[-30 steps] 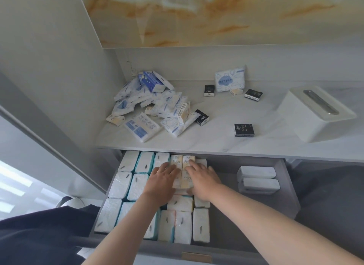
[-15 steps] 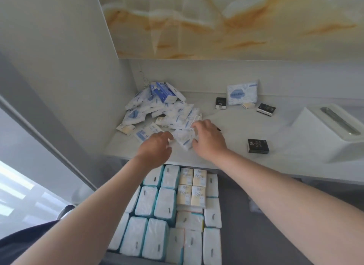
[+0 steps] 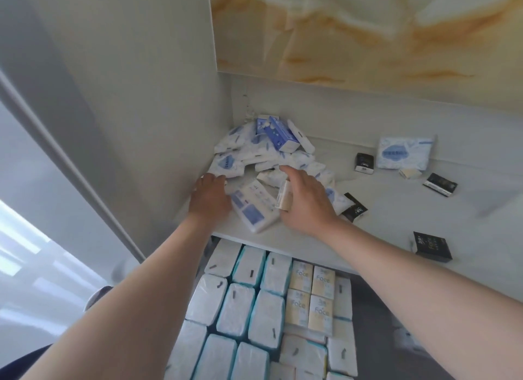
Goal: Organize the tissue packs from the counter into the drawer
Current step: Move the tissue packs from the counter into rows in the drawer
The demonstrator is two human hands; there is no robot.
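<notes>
A: Head view, both arms are out over the white counter (image 3: 297,242). The left hand (image 3: 210,197) lies palm down at the near-left edge of the pile of tissue packs (image 3: 266,156), fingers spread, just beside a flat blue-and-white pack (image 3: 253,207).

B: Gripping anything?

A: Can't tell; its palm hides whatever is under it. The right hand (image 3: 307,201) is another matter: it's closed round a small cream pack (image 3: 284,197), thumb side wrapped on it, lifted a touch over the blue-and-white one.

B: And the rest of the packs?

A: Heaped in the back-left corner against the wall, with a dark blue pack (image 3: 283,137) on top. Off to the right, a larger pale pack (image 3: 404,154) leans at the back wall, and several small black packs (image 3: 431,246) lie scattered well apart on the counter.

B: The drawer?

A: Open below the counter edge. White packs (image 3: 236,309) stand in tidy rows on the left, and four cream packs marked "Face" (image 3: 311,296) sit together just right of them. The dark drawer floor (image 3: 376,323) shows bare on the right.
</notes>
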